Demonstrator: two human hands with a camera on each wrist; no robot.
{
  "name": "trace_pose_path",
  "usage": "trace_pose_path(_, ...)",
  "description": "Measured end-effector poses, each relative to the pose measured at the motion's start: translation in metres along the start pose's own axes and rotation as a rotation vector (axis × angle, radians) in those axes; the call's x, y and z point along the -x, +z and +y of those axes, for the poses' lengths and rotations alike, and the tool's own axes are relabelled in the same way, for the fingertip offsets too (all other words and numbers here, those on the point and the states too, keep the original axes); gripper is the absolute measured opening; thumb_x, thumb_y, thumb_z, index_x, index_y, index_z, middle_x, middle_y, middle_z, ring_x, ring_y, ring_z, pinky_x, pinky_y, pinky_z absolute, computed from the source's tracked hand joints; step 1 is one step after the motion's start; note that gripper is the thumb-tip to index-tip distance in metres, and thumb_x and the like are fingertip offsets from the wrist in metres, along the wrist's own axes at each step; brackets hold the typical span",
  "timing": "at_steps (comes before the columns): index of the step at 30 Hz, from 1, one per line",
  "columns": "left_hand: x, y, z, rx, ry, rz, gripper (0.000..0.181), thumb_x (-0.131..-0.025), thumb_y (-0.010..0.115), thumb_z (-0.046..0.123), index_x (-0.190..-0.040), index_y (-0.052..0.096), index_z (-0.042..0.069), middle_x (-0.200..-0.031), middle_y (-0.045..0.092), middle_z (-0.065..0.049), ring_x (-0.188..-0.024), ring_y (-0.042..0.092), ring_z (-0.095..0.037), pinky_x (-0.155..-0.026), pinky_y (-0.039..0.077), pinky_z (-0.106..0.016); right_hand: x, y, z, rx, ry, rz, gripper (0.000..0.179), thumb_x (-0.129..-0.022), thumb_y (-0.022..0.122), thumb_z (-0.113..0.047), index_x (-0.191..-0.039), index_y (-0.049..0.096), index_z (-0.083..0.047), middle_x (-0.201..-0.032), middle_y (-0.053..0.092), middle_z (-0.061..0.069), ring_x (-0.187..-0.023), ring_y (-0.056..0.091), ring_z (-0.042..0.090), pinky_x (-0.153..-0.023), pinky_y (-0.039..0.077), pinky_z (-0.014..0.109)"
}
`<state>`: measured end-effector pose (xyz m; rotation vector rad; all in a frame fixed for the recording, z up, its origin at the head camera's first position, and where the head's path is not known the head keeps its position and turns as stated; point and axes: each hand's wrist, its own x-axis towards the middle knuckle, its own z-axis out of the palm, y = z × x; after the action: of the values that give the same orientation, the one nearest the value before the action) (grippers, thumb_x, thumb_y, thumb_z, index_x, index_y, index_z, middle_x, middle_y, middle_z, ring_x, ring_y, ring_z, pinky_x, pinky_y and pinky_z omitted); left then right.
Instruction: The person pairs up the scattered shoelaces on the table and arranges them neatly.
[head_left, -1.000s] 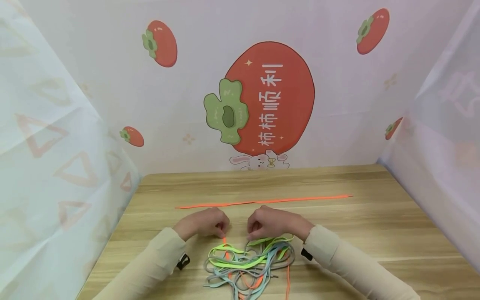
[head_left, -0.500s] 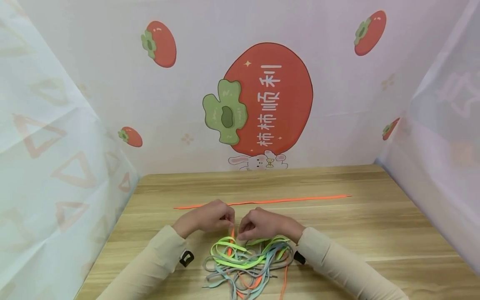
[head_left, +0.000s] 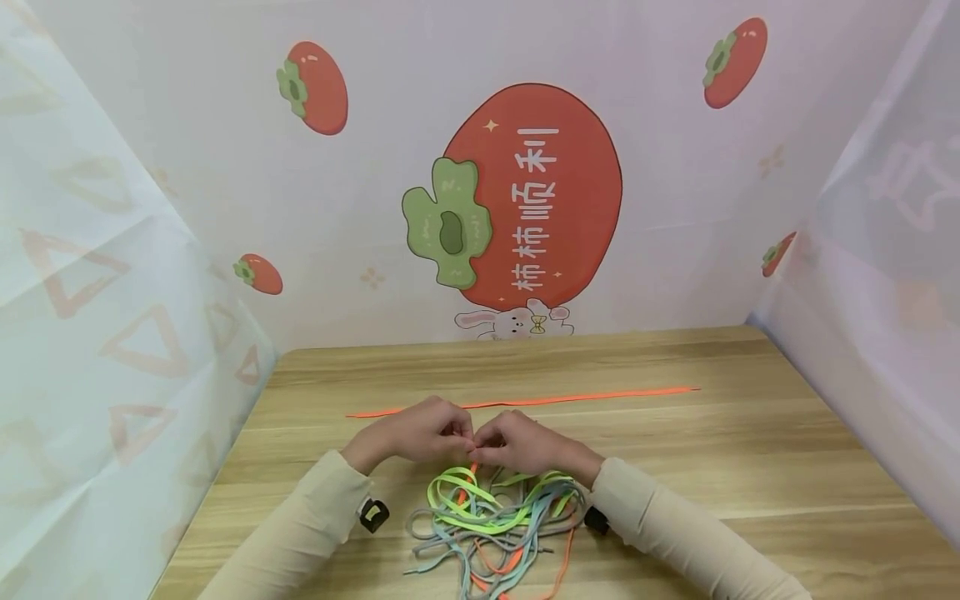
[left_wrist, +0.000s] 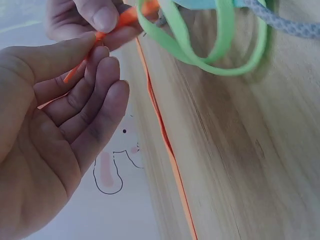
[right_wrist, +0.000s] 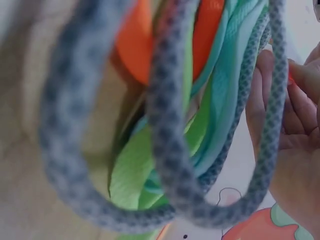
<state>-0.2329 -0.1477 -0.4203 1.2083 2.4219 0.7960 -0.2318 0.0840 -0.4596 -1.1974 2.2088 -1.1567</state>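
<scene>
My left hand (head_left: 435,432) and right hand (head_left: 525,442) meet fingertip to fingertip just beyond a tangle of shoelaces. Between them they hold one flat orange shoelace (left_wrist: 129,16). The left thumb and fingers pinch it near its end, and its narrow tip pokes out over the left fingers in the left wrist view. The right thumb presses the same lace a little further along. From there it runs down into the tangle, among yellow-green laces (head_left: 442,486), light blue laces (right_wrist: 220,115) and round grey laces (right_wrist: 170,110). Part of the right hand is hidden behind grey loops in its wrist view.
A second orange shoelace (head_left: 585,398) lies stretched nearly straight across the wooden table (head_left: 780,467), behind the hands. White printed sheets (head_left: 667,250) with persimmon drawings stand at the back and both sides.
The left hand has moved right, drawing the orange lace along. The right hand has moved left to meet it, and now holds the lace too. The tangle's yellow-green loop has shifted slightly.
</scene>
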Motion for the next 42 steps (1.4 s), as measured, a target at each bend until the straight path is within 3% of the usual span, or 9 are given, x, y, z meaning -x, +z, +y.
trace_pose_path(3, 0.003, -0.001, -0.002, 0.008, 0.019, 0.001, 0.017, -0.105, 0.066, 0.016, -0.095, 0.074, 0.005, -0.077, 0.07, -0.01, -0.058, 0.041, 0.003, -0.06, 0.04, -0.017, 0.001, -0.002, 0.0, -0.027, 0.009, -0.015, 0.02, -0.107, 0.064, -0.016, -0.104, 0.08, -0.004, -0.093, 0.08, 0.013, -0.079, 0.076, 0.028, -0.069, 0.057, 0.02)
trace_pose_path(7, 0.007, -0.001, -0.005, -0.008, 0.011, 0.004, 0.016, -0.105, 0.064, 0.012, -0.094, 0.072, 0.006, -0.075, 0.066, -0.001, -0.061, 0.044, 0.003, -0.061, 0.042, -0.017, 0.003, -0.005, -0.002, -0.062, 0.031, -0.06, 0.02, -0.107, 0.064, -0.018, -0.101, 0.081, -0.009, -0.094, 0.081, 0.012, -0.083, 0.079, 0.032, -0.07, 0.063, 0.031)
trace_pose_path(12, 0.013, -0.001, -0.008, -0.018, -0.007, 0.016, 0.015, -0.105, 0.065, 0.011, -0.091, 0.07, 0.011, -0.074, 0.058, 0.009, -0.064, 0.045, 0.002, -0.061, 0.041, -0.018, 0.008, -0.012, -0.005, -0.059, 0.044, -0.086, 0.019, -0.107, 0.065, -0.017, -0.103, 0.082, -0.01, -0.091, 0.081, 0.01, -0.08, 0.077, 0.031, -0.069, 0.061, 0.027)
trace_pose_path(18, 0.022, -0.004, -0.011, 0.002, -0.03, 0.02, 0.016, -0.105, 0.065, 0.014, -0.09, 0.069, 0.015, -0.075, 0.055, 0.012, -0.064, 0.045, 0.002, -0.062, 0.04, -0.018, 0.019, -0.019, -0.003, -0.034, 0.049, -0.1, 0.02, -0.107, 0.065, -0.017, -0.102, 0.081, -0.007, -0.087, 0.078, 0.015, -0.068, 0.065, 0.015, -0.065, 0.052, 0.018)
trace_pose_path(21, 0.027, -0.005, -0.012, 0.013, -0.016, 0.014, 0.016, -0.106, 0.064, 0.014, -0.091, 0.068, 0.015, -0.076, 0.054, 0.012, -0.064, 0.044, 0.002, -0.063, 0.04, -0.018, 0.025, -0.022, -0.001, -0.014, 0.039, -0.106, 0.021, -0.107, 0.064, -0.017, -0.098, 0.08, -0.007, -0.082, 0.075, 0.011, -0.064, 0.053, 0.004, -0.061, 0.045, 0.017)
trace_pose_path(24, 0.032, -0.005, -0.013, 0.021, 0.003, 0.004, 0.017, -0.107, 0.063, 0.013, -0.09, 0.066, 0.015, -0.076, 0.053, 0.013, -0.065, 0.043, 0.003, -0.064, 0.04, -0.018, 0.031, -0.024, -0.001, -0.002, 0.027, -0.122, 0.019, -0.106, 0.064, -0.017, -0.096, 0.079, -0.012, -0.08, 0.071, 0.004, -0.064, 0.05, -0.001, -0.062, 0.045, 0.017)
trace_pose_path(33, 0.046, -0.006, -0.016, 0.057, 0.037, -0.011, 0.022, -0.109, 0.06, 0.02, -0.091, 0.066, 0.009, -0.077, 0.052, 0.012, -0.066, 0.042, 0.003, -0.066, 0.041, -0.019, 0.051, -0.032, -0.003, 0.02, 0.007, -0.168, 0.015, -0.104, 0.066, -0.013, -0.097, 0.079, -0.018, -0.083, 0.07, -0.01, -0.07, 0.055, -0.005, -0.069, 0.053, 0.017)
trace_pose_path(38, 0.056, -0.009, -0.016, 0.075, 0.03, -0.013, 0.023, -0.109, 0.06, 0.018, -0.09, 0.065, 0.006, -0.078, 0.05, 0.013, -0.067, 0.041, 0.004, -0.067, 0.041, -0.019, 0.063, -0.038, -0.007, 0.029, 0.012, -0.192, 0.012, -0.103, 0.068, -0.013, -0.098, 0.079, -0.016, -0.084, 0.073, -0.009, -0.07, 0.058, -0.005, -0.069, 0.056, 0.019)
trace_pose_path(42, 0.064, -0.009, -0.019, 0.087, 0.022, -0.009, 0.022, -0.109, 0.06, 0.019, -0.089, 0.064, 0.011, -0.079, 0.05, 0.014, -0.068, 0.041, 0.003, -0.067, 0.041, -0.019, 0.072, -0.042, -0.009, 0.037, 0.053, -0.197, 0.01, -0.101, 0.07, -0.015, -0.097, 0.079, -0.017, -0.083, 0.074, -0.01, -0.07, 0.06, -0.004, -0.069, 0.056, 0.019)
